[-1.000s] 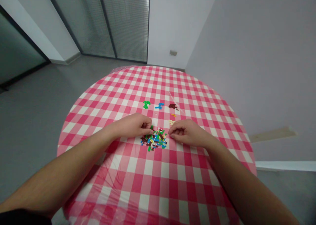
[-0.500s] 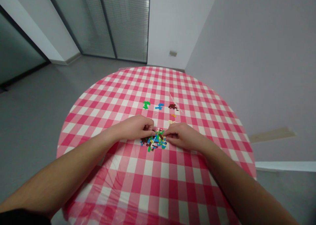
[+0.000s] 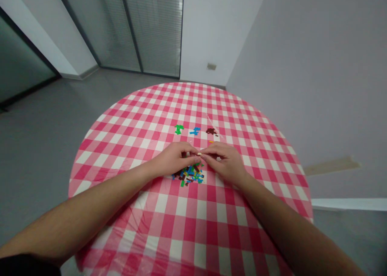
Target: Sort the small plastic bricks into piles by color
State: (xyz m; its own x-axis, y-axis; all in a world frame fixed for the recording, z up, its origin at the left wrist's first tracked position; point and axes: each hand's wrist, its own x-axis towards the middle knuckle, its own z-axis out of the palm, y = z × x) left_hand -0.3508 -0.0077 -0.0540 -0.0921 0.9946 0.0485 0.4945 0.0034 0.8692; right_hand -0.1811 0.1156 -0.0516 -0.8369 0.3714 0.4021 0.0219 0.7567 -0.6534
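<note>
Above a mixed heap of small building bricks (image 3: pixel 189 174) in blue, green, brown and yellow, the fingertips of my two hands meet. A small cream brick (image 3: pixel 199 154) shows between them. My left hand (image 3: pixel 181 155) is closed in a pinch on its left side. From the right, my right hand (image 3: pixel 225 159) pinches it too, thumb and index together. Part of the heap is hidden behind my left hand. Farther off lie a group of green bricks (image 3: pixel 179 129), a group of blue bricks (image 3: pixel 195 131) and a group of dark brown bricks (image 3: pixel 211 131).
A yellow brick (image 3: pixel 211 141) lies just beyond my right hand. The round table carries a red-and-white checked cloth (image 3: pixel 193 219), wrinkled at the near left. Behind stand a glass partition with blinds (image 3: pixel 157 30) and a white wall (image 3: pixel 217 26).
My hands have come together from either side of the heap, rising slightly away from it. The cream brick now shows between their fingertips.
</note>
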